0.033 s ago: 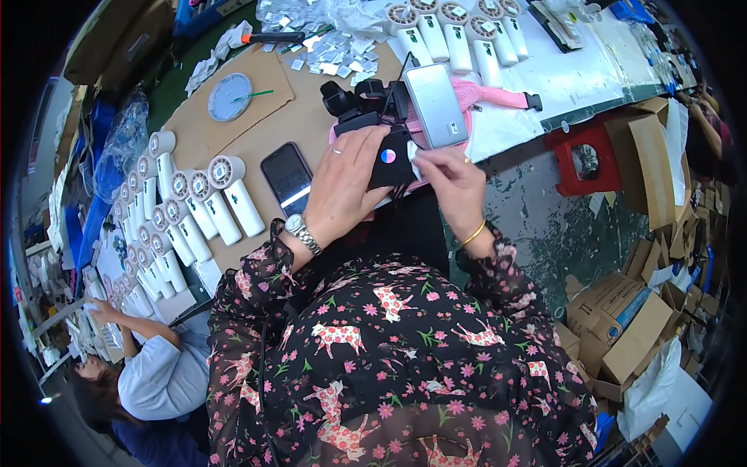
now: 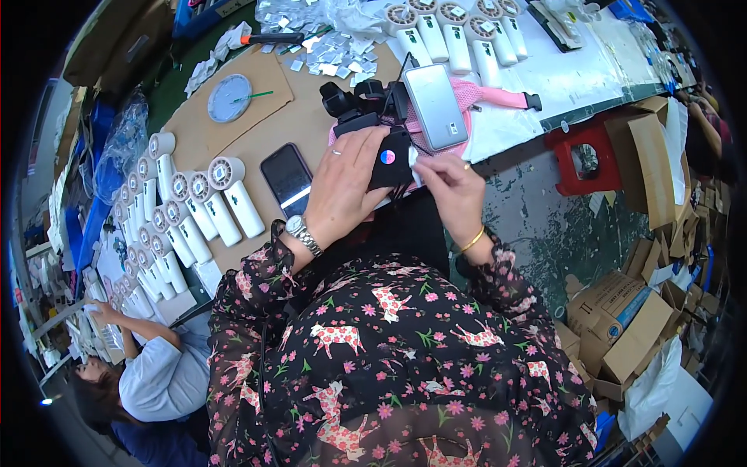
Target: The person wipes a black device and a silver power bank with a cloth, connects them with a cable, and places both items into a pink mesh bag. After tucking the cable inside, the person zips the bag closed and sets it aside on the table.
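A flat black box (image 2: 395,173) with a round pink-and-blue sticker lies at the table's near edge. My left hand (image 2: 342,183) grips its left side, fingers across the top and thumb along the near side. My right hand (image 2: 455,191) pinches a small white slip (image 2: 415,166) against the box's right side. Just beyond are black camera-like units (image 2: 354,101) on a pink mesh strap (image 2: 498,96), which is partly hidden. A silver power bank (image 2: 434,105) with a cable rests on that strap. Left of my left hand lies a dark phone (image 2: 286,180).
White handheld fans (image 2: 226,198) stand in rows at the left, with more fans (image 2: 459,43) at the back. Small square pieces (image 2: 334,56) lie beside an orange-handled tool (image 2: 272,37) and a round lid (image 2: 229,97). A red stool (image 2: 583,159) and cartons (image 2: 615,311) are right. A co-worker (image 2: 159,381) sits lower left.
My right hand has shifted slightly, and its fingertips with the white slip are a little lower beside the box. My left hand stays in place.
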The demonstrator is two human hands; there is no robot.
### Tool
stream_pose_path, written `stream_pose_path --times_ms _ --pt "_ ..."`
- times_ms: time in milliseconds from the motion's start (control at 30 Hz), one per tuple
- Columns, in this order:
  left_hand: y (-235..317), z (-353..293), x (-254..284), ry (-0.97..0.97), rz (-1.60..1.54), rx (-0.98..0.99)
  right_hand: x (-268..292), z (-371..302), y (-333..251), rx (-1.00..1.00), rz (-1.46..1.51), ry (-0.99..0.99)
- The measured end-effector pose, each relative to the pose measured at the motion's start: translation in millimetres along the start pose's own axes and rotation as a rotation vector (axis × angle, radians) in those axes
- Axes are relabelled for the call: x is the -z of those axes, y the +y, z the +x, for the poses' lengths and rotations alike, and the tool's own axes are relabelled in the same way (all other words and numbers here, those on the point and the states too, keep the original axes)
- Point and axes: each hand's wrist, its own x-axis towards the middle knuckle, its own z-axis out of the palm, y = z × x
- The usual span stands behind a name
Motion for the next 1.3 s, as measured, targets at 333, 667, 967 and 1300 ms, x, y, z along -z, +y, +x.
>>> stream_pose_path --times_ms 333,667,967,1300 --pt "-1.3 4.2 0.2 -0.011 0.003 0.020 -8.4 35.4 -12.9 -0.142 0.104 -0.015" --pt "-6.2 4.0 0.4 -0.011 -0.004 0.024 17.9 -7.9 1.0 -0.222 0.233 0.050" --pt "-3.7 7.6 -2.2 0.001 0.023 0.018 -10.6 12.9 4.2 -0.143 0.164 0.058" --pt "-10.5 6.3 -4.4 -0.001 0.009 0.014 -7.4 -26.8 8.8 0.116 -0.092 0.101"
